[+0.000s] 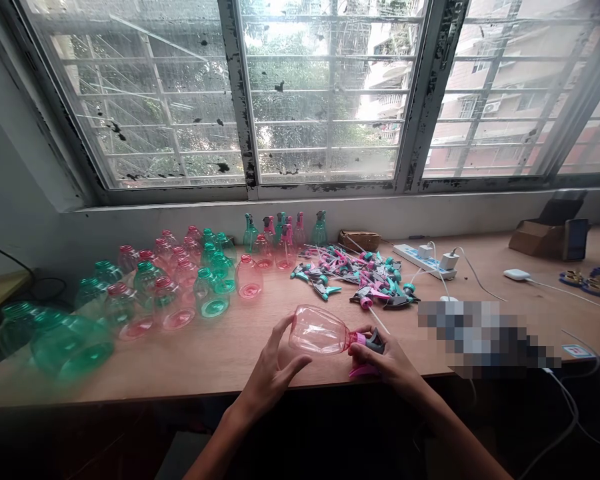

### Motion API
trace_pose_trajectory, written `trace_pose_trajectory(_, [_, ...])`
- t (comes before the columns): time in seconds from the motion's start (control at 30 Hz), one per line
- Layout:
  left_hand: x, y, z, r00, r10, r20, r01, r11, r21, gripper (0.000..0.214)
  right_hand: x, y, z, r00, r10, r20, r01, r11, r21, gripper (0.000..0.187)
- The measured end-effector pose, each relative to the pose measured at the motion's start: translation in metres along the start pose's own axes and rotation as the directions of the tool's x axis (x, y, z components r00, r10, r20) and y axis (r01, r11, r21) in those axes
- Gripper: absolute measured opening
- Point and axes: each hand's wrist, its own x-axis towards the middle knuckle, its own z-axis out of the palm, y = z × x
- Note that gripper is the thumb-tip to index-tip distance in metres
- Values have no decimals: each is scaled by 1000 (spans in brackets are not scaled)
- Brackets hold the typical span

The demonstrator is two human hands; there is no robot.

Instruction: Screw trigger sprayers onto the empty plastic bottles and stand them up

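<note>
A clear pink spray bottle [320,330] lies sideways in the air above the table's front edge, its base towards the left. My right hand [387,357] is closed round the pink and dark grey trigger head [373,342] at the bottle's neck. At the base is my left hand [275,363], open, its thumb spread away from the fingers. Its fingertips are beside the bottle's base; whether they touch it I cannot tell. Beyond the bottle, a heap of loose pink, teal and grey trigger heads [353,270] covers part of the wooden table [260,337].
Several headless pink bottles [175,307] and green bottles [73,343] stand at the left. Bottles with trigger heads [285,247] are by the wall. On the right are a power strip [423,260], cables, a cardboard box [537,237], a phone [575,240] and a blurred-out patch.
</note>
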Motion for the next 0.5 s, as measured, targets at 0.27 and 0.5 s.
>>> trace_pose_trajectory(0.27, [4, 2, 1, 998, 66, -25, -65, 997, 34, 50, 3, 1, -2, 996, -79, -30, 78, 996, -43, 42])
trace_pose_trajectory(0.5, [3, 1, -1, 999, -12, -38, 9, 997, -77, 33, 2, 0, -1, 998, -52, -26, 51, 998, -30, 42])
